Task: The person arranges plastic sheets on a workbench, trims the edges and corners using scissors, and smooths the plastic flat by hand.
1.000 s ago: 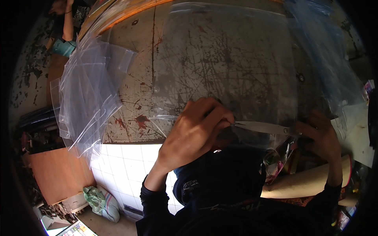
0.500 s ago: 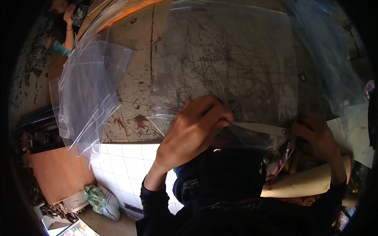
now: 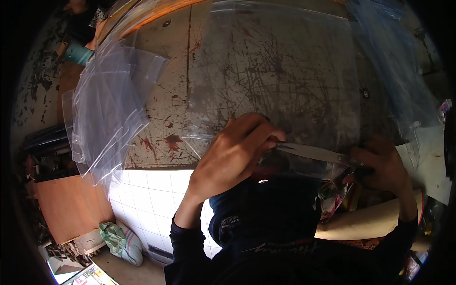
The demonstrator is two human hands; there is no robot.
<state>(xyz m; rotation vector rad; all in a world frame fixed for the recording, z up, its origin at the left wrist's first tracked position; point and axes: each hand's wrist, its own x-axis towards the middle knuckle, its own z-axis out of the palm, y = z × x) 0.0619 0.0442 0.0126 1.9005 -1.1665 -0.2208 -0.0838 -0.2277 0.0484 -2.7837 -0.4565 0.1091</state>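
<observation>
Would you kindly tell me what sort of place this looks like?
Probably a small workshop, perhaps one handling plastic: there is a heavily scratched table, a pile of clear sheets on its left side, and scissors in the right hand.

A: Any text readable?
B: Nothing whole. Wearer's dark navy cloth top (image 3: 285, 263): large slanted white script lettering (image 3: 308, 247) across the chest, too dim to spell out. Small block of white print (image 3: 231, 221) on the dark cloth nearer the white tiles (image 3: 151, 197), too tiny.
A: Elsewhere?
B: Flat multicoloured printed paper sheet (image 3: 90, 276), bottom left: blocky characters, unreadable. Other person's black cloth top (image 3: 81, 26), upper left: whitish print, illegible.
</observation>
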